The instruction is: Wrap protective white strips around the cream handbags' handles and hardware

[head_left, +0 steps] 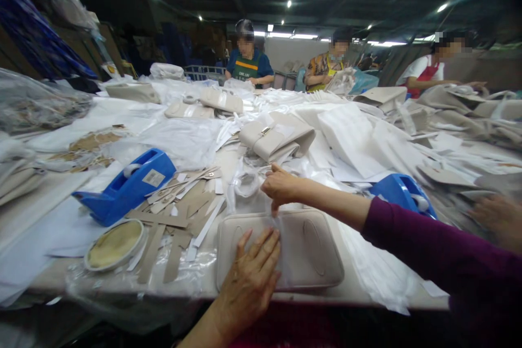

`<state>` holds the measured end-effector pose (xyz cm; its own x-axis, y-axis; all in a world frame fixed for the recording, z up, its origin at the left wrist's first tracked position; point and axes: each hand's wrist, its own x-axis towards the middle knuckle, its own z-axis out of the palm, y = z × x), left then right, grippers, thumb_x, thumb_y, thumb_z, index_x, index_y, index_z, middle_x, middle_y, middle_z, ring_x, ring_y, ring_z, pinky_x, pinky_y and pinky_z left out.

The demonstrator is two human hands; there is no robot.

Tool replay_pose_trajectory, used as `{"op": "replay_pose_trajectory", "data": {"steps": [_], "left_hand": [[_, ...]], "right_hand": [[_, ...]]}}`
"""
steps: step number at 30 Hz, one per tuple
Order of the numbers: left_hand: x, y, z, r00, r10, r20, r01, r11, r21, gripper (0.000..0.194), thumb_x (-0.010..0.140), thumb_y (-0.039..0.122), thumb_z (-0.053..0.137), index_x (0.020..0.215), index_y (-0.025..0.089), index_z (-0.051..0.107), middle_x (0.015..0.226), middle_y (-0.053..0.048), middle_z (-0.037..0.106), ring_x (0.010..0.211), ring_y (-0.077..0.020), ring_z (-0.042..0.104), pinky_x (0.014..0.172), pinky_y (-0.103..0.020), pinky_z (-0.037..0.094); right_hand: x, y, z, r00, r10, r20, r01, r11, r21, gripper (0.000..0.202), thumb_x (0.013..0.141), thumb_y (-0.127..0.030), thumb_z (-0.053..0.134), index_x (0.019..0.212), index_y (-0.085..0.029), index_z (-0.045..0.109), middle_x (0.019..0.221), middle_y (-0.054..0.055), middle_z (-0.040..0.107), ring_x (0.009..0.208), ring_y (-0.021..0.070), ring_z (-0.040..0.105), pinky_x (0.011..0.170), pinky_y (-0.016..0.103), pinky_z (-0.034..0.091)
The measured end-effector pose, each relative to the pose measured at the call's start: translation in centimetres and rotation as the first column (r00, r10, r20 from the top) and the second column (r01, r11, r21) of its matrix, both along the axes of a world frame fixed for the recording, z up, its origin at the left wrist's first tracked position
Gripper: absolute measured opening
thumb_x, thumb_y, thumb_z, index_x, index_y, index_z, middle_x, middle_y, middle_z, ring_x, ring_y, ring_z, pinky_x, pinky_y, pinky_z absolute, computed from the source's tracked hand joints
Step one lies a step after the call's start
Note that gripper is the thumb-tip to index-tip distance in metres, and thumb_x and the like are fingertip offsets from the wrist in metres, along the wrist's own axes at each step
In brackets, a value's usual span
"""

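A flat beige handbag point(310, 250) lies at the near edge of the table. My left hand point(250, 277) rests flat on its near left part, fingers spread. My right hand point(281, 185), in a purple sleeve, reaches in from the right and pinches a clear plastic film point(253, 185) just above the bag's far edge. A blurred hand point(495, 220) shows at the far right; whose it is I cannot tell.
A blue tape dispenser point(130, 185) sits left, a second blue one point(402, 190) right. Cardboard strips point(183, 212) and a round lid point(116, 244) lie near left. Another beige bag point(275, 138), white wrapping sheets point(354, 141) and three workers point(248, 62) fill the far side.
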<state>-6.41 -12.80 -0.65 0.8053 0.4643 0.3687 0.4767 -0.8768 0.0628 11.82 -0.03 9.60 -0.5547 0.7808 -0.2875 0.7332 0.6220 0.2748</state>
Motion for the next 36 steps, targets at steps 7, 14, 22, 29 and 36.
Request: {"op": "replay_pose_trajectory", "data": {"steps": [7,14,22,29,36], "left_hand": [[-0.1,0.1,0.1,0.998,0.006,0.064,-0.007,1.000,0.017,0.047,0.089,0.020,0.045,0.137,0.018,0.043,0.148,-0.008,0.037,0.139,-0.0256,0.028,0.114,-0.052,0.021],[0.3,1.3,-1.6,0.984,-0.057,0.168,0.019,0.976,0.218,0.044,0.086,0.021,0.046,0.128,0.012,0.052,0.139,-0.010,0.048,0.137,-0.0267,0.031,0.117,-0.048,0.008],[0.1,2.3,-2.5,0.982,-0.084,0.170,0.032,0.957,0.287,0.040,0.085,0.027,0.048,0.122,0.017,0.055,0.138,-0.006,0.051,0.134,-0.0229,0.034,0.117,-0.043,0.007],[1.3,2.5,4.3,0.996,0.077,0.042,-0.068,0.980,-0.187,0.029,0.088,0.033,0.053,0.115,0.026,0.053,0.124,-0.003,0.056,0.119,-0.0197,0.046,0.108,-0.039,0.029],[3.0,5.3,4.5,0.968,0.247,-0.042,-0.250,0.952,-0.175,0.037,0.093,0.032,0.043,0.128,0.021,0.042,0.129,-0.009,0.049,0.123,-0.0244,0.041,0.105,-0.041,0.035]], "right_hand": [[1.8,-4.1,-0.7,0.920,-0.062,-0.387,0.181,0.944,0.278,0.016,0.086,-0.015,0.052,0.078,-0.016,0.066,0.083,0.007,0.067,0.088,0.0205,0.052,0.086,0.035,0.027],[0.4,-11.5,-7.0,0.870,-0.026,-0.493,0.243,0.892,0.381,0.031,0.088,-0.019,0.052,0.117,-0.015,0.059,0.120,0.012,0.062,0.117,0.0255,0.046,0.107,0.042,0.019],[4.1,-10.1,-7.3,0.526,-0.113,-0.843,0.647,0.697,0.310,0.053,0.089,-0.029,0.048,0.140,-0.022,0.036,0.143,0.012,0.040,0.129,0.0311,0.038,0.105,0.051,0.030],[6.7,-10.4,-8.6,-0.247,-0.510,-0.824,0.578,0.605,-0.548,0.091,0.075,-0.058,0.058,0.146,-0.020,0.014,0.128,0.017,0.050,0.101,0.0285,0.061,0.087,0.042,0.050],[6.5,-9.8,-7.5,-0.234,-0.554,-0.799,0.540,0.610,-0.581,0.095,0.067,-0.062,0.061,0.144,-0.020,0.024,0.124,0.016,0.054,0.102,0.0306,0.060,0.088,0.042,0.049]]}}
